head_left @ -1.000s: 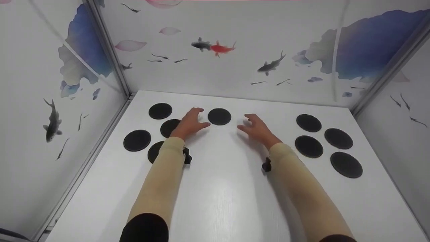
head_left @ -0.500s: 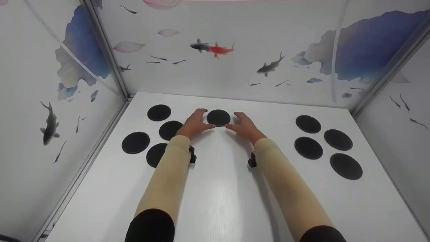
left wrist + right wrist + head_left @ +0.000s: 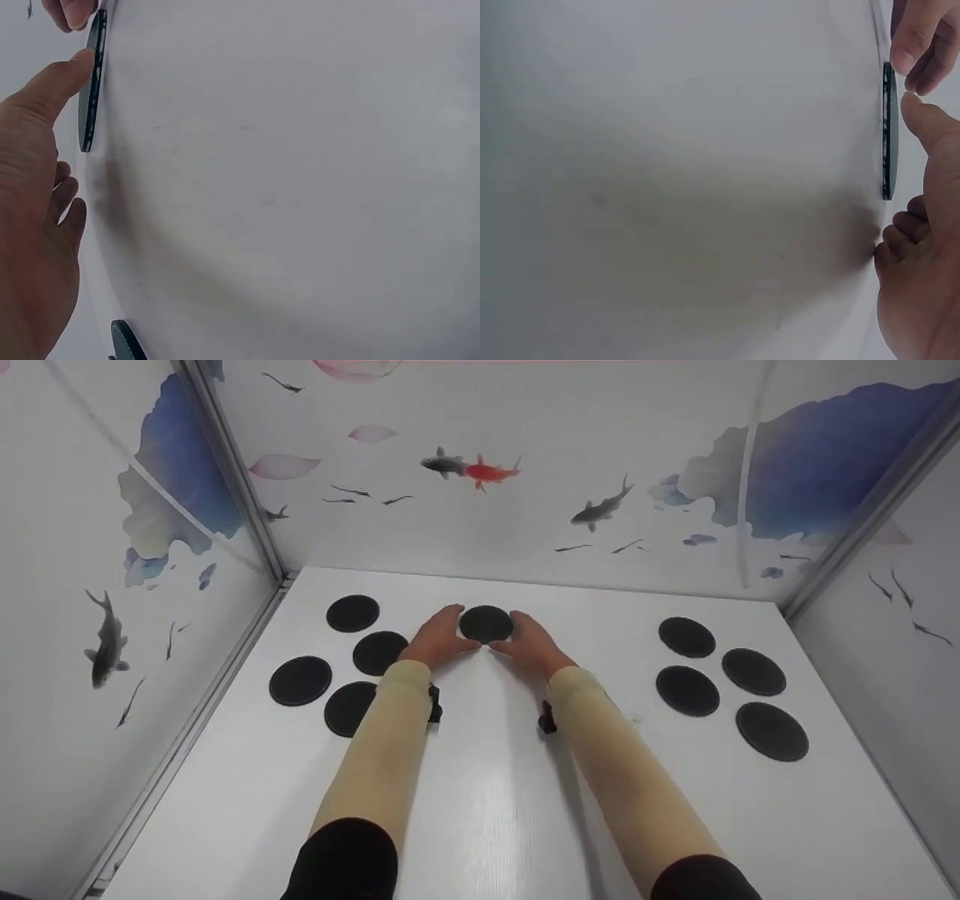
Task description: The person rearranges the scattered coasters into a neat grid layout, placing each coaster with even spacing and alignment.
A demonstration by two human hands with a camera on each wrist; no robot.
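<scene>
A flat round black disc (image 3: 486,625) lies near the middle of the white table's far side, between both hands. My left hand (image 3: 439,636) curves its thumb and fingers round the disc's left edge. Round the right edge curl the thumb and fingers of my right hand (image 3: 534,645). In the left wrist view the left thumb overlaps the disc (image 3: 88,105), which shows almost edge-on. The right wrist view has the right thumb close beside the disc (image 3: 890,135), with the left hand (image 3: 921,34) at its other end. How firmly either hand presses cannot be seen.
Several similar black discs (image 3: 300,681) lie to the left; one (image 3: 380,652) sits close beside my left hand. Several more (image 3: 687,690) lie at the right. White panels (image 3: 487,532) printed with fish and blue shapes enclose the table (image 3: 480,810) at back and sides.
Both hands have drawn inward to the middle disc, the right one travelling farther leftward. The gaps between the hands and that disc have closed up. The discs have stayed in place.
</scene>
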